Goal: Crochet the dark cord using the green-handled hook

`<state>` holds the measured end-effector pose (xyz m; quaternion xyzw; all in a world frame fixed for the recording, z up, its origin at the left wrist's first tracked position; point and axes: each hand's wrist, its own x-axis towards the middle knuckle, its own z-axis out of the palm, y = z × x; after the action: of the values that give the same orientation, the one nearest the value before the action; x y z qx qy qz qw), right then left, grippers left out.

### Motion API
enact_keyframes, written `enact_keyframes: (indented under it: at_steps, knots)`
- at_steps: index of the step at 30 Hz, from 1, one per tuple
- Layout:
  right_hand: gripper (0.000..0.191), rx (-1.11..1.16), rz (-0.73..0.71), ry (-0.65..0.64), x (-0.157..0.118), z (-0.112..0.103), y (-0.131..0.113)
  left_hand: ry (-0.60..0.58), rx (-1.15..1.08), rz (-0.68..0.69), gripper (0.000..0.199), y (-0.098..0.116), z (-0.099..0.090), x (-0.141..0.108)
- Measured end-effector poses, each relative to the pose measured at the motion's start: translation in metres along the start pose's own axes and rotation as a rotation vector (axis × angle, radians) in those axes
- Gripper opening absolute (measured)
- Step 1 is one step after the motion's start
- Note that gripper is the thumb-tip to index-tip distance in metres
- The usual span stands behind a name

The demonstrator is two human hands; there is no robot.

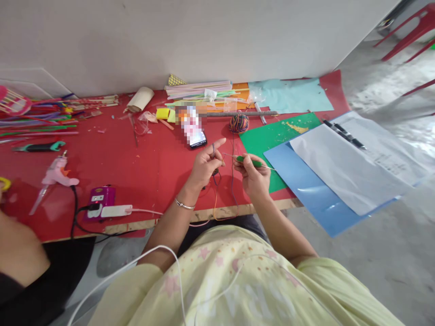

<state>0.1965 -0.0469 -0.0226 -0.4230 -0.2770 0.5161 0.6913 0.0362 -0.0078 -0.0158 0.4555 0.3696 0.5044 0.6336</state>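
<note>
From a head-worn camera looking down: two bare hands meet over a red-covered worktop (118, 158), close to its near edge. The left hand (205, 165) has dark yarn (213, 150) looped around its raised index finger, likely to keep the strand taut, while its thumb and other fingers are closed in a pinch on the yarn; exactly what sits between the fingertips is too small to tell. The right hand (253, 176) grips a hook (249, 161) by its green handle — the thin metal tip points left, almost at the left fingers, a hold that seems to give fine control.

The ball (239, 123) rests just beyond the hands, beside a green sheet (263, 136); a strand runs from it toward the near edge, a spot that probably lets it unwind freely. A lit phone (195, 131), partly blurred, lies left of the ball, perhaps for easy viewing. To the right, a blue folder (306, 185) with papers (346, 167) juts past the edge. At far left are a pink glue gun (57, 174) and another person's limb (20, 246).
</note>
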Motion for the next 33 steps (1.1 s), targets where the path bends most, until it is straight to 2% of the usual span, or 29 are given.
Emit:
enact_keyframes:
  at_steps: [4,7,11,14,17,20,24,27,29,33]
  knots:
    - [0.013,-0.267,-0.229,-0.14,0.001,-0.015,-0.008,-0.024,-0.068,-0.081,0.068,0.011,-0.001,-0.002]
    - [0.011,-0.471,-0.364,-0.221,0.002,-0.025,-0.017,-0.053,-0.1,-0.136,0.067,0.017,-0.003,-0.003]
    - [0.01,-0.583,-0.397,-0.32,0.004,-0.032,-0.03,-0.099,-0.138,-0.175,0.062,0.017,-0.011,-0.002]
    - [0.012,-0.53,-0.298,-0.35,0.007,-0.033,-0.035,-0.178,-0.173,-0.197,0.06,0.014,-0.018,-0.002]
    - [0.016,-0.345,-0.111,-0.334,0.011,-0.033,-0.037,-0.266,-0.204,-0.233,0.06,0.011,-0.024,-0.002]
    - [0.027,-0.183,0.087,-0.297,0.016,-0.031,-0.035,-0.307,-0.23,-0.269,0.059,0.011,-0.024,-0.003]
    - [0.037,-0.023,0.297,-0.241,0.017,-0.024,-0.027,-0.286,-0.191,-0.28,0.056,0.013,-0.013,-0.004]
    - [0.039,0.094,0.434,-0.198,0.011,-0.016,-0.015,-0.191,-0.143,-0.241,0.056,0.012,-0.002,-0.004]
    - [0.04,0.127,0.455,-0.185,0.008,-0.012,-0.008,-0.138,-0.111,-0.186,0.055,0.009,0.003,-0.004]
    - [0.041,0.081,0.342,-0.152,0.006,-0.009,-0.003,-0.063,-0.047,-0.086,0.057,0.002,0.006,-0.003]
